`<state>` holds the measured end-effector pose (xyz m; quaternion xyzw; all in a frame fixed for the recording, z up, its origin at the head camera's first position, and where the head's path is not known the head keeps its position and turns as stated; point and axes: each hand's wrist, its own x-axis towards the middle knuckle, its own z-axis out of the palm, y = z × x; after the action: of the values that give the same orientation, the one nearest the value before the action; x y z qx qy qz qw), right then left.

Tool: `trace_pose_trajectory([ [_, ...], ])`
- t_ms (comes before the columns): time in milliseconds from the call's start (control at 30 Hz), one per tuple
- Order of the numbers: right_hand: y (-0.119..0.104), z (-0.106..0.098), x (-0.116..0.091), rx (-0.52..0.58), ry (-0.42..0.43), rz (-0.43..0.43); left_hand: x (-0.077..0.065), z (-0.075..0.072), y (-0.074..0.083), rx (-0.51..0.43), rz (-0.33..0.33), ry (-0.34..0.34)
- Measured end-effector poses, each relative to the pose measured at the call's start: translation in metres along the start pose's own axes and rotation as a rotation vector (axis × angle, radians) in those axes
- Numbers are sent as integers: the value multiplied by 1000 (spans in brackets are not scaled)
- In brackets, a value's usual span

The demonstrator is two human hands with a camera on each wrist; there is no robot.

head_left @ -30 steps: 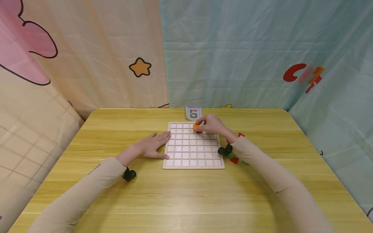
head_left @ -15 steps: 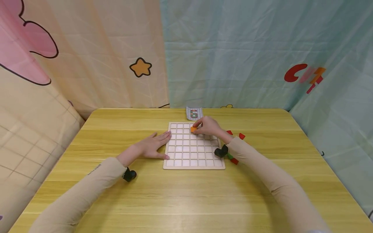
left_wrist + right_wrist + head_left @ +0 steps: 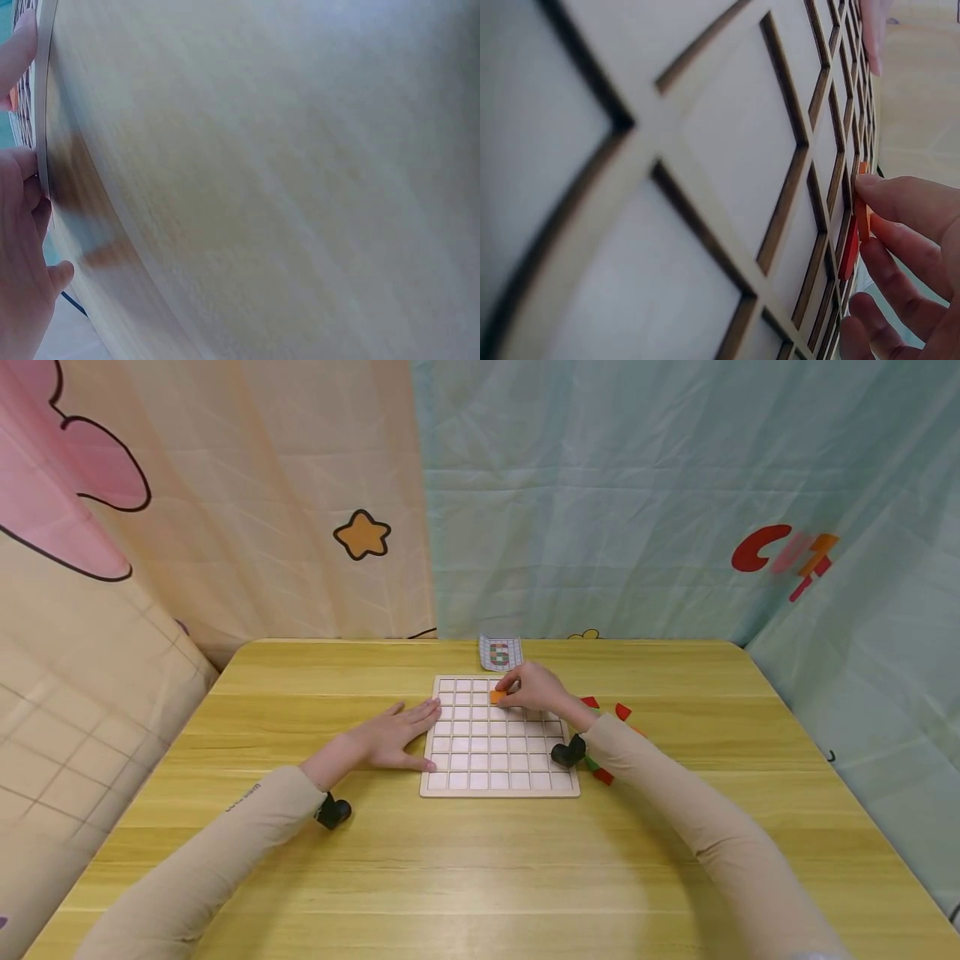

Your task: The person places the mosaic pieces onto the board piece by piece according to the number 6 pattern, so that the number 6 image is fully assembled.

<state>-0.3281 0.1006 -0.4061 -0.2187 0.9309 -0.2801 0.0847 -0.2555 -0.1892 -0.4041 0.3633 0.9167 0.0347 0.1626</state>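
Observation:
My left hand [image 3: 393, 737] lies with spread fingers on the left edge of a pale wooden grid board [image 3: 480, 783]. Between thumb and fingers, my right hand [image 3: 536, 687] pinches an orange tile [image 3: 497, 697] at a cell in the board's upper part. In the right wrist view, the orange tile [image 3: 863, 214] stands up at the grid, and a red tile [image 3: 850, 247] sits right beside it. The head view hides that red tile behind the right hand. At the left border of the left wrist view, the left hand [image 3: 22, 255] touches the board's rim.
Several loose red and green pieces [image 3: 603, 775] lie right of the board, partly under the right forearm. A red piece [image 3: 622, 711] lies farther right. Behind the board is a printed pattern card [image 3: 500, 653]. Curtains [image 3: 600, 527] hang behind the table [image 3: 480, 877].
My right hand has moved slightly left and toward me, bringing the orange tile down to the board. The red tile is now covered in the head view. My left hand has stayed put.

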Motion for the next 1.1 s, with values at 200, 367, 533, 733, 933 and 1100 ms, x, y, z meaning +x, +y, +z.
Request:
trace_pose_trajectory([
  [200,0,1,-1,10,-5,1,0,1,0,3,0,2],
  [367,-1,1,-2,2,-5,14,1,1,0,6,1,1],
  [533,2,0,-2,6,-4,6,1,2,0,0,2,-3],
  [733,3,-4,-9,47,9,9,1,2,0,-3,4,-1],
  [933,7,-11,-16,51,49,9,0,1,0,0,0,-3],
  [1100,13,-21,-23,56,96,-22,-2,-1,0,-10,2,2],
])
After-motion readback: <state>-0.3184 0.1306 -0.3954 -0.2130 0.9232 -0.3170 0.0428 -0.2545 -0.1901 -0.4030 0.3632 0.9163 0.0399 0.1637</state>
